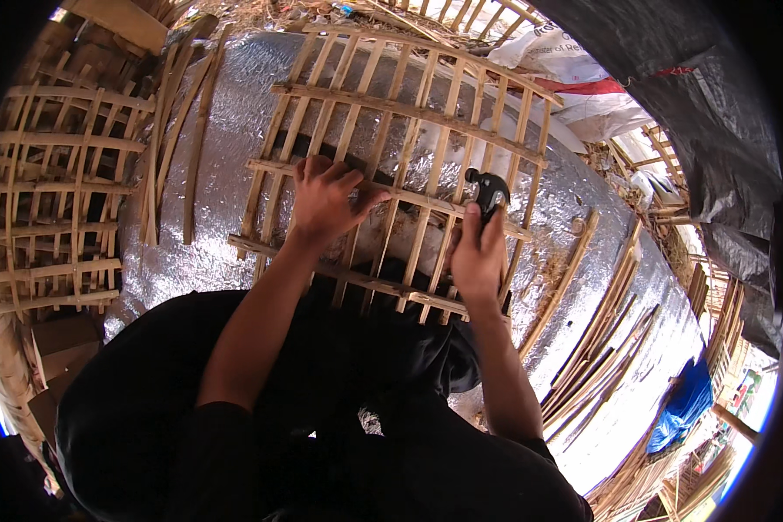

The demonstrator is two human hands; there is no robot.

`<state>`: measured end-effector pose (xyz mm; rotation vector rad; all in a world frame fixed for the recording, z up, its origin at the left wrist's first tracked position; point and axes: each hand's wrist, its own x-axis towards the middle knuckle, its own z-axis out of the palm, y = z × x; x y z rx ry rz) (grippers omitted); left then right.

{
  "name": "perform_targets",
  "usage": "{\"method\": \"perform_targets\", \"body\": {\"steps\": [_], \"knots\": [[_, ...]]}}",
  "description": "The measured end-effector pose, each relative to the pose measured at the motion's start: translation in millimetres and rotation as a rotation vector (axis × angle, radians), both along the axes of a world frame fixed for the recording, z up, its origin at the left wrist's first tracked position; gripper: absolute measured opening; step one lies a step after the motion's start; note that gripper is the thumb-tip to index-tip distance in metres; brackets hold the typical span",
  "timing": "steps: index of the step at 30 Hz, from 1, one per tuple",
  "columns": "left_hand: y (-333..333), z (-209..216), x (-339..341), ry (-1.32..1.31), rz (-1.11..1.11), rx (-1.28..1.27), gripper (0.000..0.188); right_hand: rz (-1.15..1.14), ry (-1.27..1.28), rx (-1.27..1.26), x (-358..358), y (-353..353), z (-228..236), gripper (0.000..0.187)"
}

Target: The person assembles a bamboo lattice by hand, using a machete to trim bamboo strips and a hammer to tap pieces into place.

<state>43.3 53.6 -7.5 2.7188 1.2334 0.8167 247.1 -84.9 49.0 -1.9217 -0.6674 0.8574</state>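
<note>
A bamboo lattice of thin slats crossed by several bars lies in front of me, its near edge by my dark-clothed legs. My left hand is closed on one of its middle crossbars, fingers curled over it and thumb side pointing right along the bar. Whether a nail sits between those fingertips is too small to tell. My right hand grips a hammer with a black head, held over the right side of the lattice. Most of the hammer's handle is hidden in my palm.
Under the lattice spreads a shiny silver sheet. Loose bamboo strips lie to the right, more strips to the left. Another bamboo lattice stands far left. A blue plastic bag and black sheeting are at the right.
</note>
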Motion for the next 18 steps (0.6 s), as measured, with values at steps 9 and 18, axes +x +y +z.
{"method": "perform_targets", "body": {"steps": [9, 18], "knots": [[-1, 1, 0, 0.032, 0.001, -0.004, 0.042, 0.183, 0.148, -0.151, 37, 15, -2, 0.041], [-1, -3, -2, 0.030, -0.002, -0.014, 0.045, 0.210, -0.240, -0.062, 13, 11, 11, 0.040]]}}
